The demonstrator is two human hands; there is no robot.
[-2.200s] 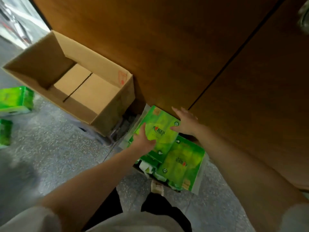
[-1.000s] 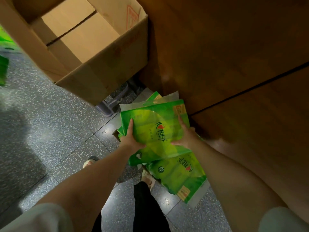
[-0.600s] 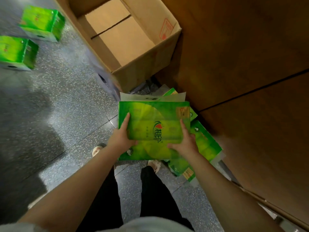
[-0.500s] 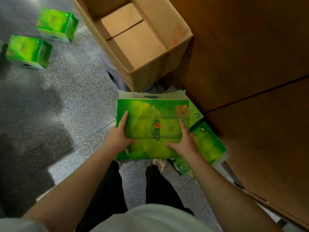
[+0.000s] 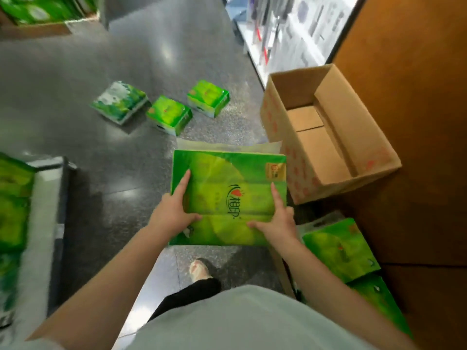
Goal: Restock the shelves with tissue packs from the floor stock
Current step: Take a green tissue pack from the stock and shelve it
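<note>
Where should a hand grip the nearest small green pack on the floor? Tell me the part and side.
Take the small green pack across its two long side faces, coming straight down from above. It lies flat on the floor with its broad face up, and there are gaps between it and the packs on either side, so fingers fit down both flanks.

tissue pack [image 5: 228, 198] held by both hands, open box [image 5: 328, 132] beside

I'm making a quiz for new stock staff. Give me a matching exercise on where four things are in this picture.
Things:
1. large tissue pack
2. cardboard box
3. three small tissue packs
4. wooden panel

Places:
A. lying apart on the floor ahead
B. along the right edge
C. between left hand and right hand
D. open, beside the wooden panel

Pairs: 1-C, 2-D, 3-A, 4-B
</note>
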